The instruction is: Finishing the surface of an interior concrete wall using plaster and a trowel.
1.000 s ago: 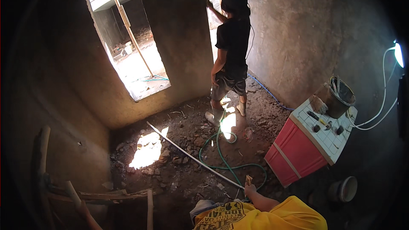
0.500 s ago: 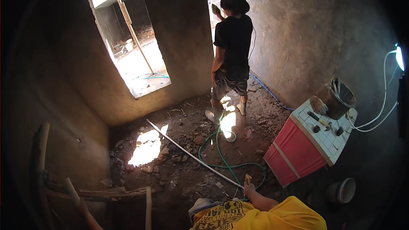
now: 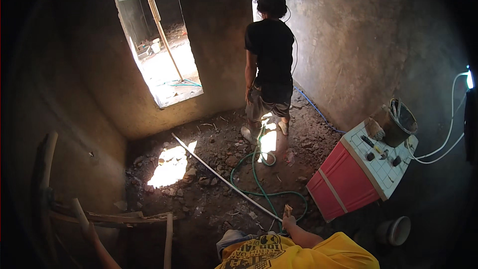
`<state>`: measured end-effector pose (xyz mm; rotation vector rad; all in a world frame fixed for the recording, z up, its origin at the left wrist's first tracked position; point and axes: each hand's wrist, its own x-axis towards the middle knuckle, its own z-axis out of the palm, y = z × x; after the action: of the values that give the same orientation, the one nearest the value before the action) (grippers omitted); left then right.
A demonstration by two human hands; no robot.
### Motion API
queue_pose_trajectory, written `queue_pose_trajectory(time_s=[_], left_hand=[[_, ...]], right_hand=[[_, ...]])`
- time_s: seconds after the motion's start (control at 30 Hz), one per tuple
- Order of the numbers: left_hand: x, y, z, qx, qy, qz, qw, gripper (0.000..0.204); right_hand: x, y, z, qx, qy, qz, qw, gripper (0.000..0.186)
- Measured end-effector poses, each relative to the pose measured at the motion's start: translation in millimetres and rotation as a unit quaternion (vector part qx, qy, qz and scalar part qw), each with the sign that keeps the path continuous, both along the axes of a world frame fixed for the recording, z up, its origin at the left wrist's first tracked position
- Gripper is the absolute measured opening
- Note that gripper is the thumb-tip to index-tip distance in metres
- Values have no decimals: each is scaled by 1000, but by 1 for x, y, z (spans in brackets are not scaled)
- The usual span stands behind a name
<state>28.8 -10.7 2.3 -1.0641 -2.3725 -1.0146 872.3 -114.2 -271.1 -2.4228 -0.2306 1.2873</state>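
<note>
My right hand (image 3: 289, 222) is in front of my yellow shirt (image 3: 298, 251), low in the view. Its fingers are closed around a small tan-brown object (image 3: 288, 210), whose kind is too small to make out. The near end of a long white pole (image 3: 224, 181) lies beside this hand; whether they touch I cannot tell. A green hose (image 3: 256, 184) curls over the rubble floor just beyond. My left hand is out of view.
A person in black (image 3: 270, 52) stands at the doorway. To the right, a pink-sided box (image 3: 338, 179) carries a bucket (image 3: 398, 122), a brush (image 3: 374, 128) and a hammer (image 3: 374, 147). A white-rimmed bucket (image 3: 398, 231) lies near it. Wooden poles (image 3: 169, 239) stand lower left.
The person at the doorway has brought down a raised hand holding a dark object, which is now hidden. My view has shifted slightly; my right hand keeps its hold.
</note>
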Motion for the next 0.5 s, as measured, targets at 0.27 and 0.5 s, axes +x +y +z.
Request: queue_pose_trajectory(time_s=[0.27,0.5], left_hand=[[9,-2,9,-11,-54,-21,998,48],[7,-3,8,-10,-39,-8,999,48]], right_hand=[[-1,2,5,7,4,4,1000,46],[-2,2,-4,10,7,-3,1000,44]])
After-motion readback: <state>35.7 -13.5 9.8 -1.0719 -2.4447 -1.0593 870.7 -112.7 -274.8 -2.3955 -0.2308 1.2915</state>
